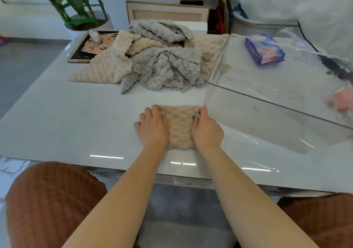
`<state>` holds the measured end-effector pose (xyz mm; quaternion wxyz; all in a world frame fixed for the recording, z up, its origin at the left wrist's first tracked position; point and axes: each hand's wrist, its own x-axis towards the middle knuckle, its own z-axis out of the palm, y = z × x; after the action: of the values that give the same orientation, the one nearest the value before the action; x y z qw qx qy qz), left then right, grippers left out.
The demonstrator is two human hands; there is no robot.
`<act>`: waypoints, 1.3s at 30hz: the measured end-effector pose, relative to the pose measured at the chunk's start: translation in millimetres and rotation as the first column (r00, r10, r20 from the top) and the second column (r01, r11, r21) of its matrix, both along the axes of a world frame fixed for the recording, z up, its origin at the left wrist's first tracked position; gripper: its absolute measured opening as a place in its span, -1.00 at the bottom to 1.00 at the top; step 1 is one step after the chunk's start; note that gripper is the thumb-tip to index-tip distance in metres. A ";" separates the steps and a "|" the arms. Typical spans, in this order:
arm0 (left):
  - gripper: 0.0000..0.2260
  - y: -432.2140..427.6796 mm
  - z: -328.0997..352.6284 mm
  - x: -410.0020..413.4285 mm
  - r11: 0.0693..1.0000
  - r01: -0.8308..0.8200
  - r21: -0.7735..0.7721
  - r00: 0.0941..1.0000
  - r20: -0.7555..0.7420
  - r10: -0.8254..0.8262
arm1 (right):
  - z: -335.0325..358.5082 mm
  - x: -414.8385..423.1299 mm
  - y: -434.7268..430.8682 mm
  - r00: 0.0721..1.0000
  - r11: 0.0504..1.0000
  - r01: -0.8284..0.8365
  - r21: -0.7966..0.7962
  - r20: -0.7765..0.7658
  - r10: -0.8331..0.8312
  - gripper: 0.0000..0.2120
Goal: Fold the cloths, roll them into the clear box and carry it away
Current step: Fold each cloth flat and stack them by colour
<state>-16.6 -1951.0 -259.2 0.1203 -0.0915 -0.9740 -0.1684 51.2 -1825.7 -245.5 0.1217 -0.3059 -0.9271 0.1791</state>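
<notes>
Both hands are down on the table (57,114) now. The left hand (151,127) sits on the left edge of the folded beige cloth (179,127), fingers curled over its far corner, thumb on the pile. The right hand (207,131) does the same on the right edge, fingers bent round the far corner, thumb pressing on top. So each hand grips a side, and the cloth lies flat between them; their palms cover its side edges. A tiny blue speck shows by the right thumb, too small to tell what it is.

Just right of the right hand stands the clear box (267,98), open at the top, its far end cut off by the frame. At that edge there is a pinkish blur (342,100) I cannot make out. Beyond the box lies a blue packet (265,49), print unreadable.

Straight ahead of the hands, well apart from them, sits the heap of cloths (152,60), grey and beige tangled together, so I cannot count them. Far off to the left a plant (82,3) is cropped at the top.
</notes>
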 end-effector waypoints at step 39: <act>-0.69 -169.7 77.4 -40.8 0.568 0.005 0.823 0.768 0.360 -0.529 | 57.0 -66.0 -97.5 0.807 0.690 -0.532 -0.490 -0.048 0.588 -0.15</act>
<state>-57.5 -2120.7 -181.9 -0.1794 -0.1295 -0.7592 -0.6121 -14.8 -1923.1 -188.5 -0.0714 -0.0378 -0.9064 0.4146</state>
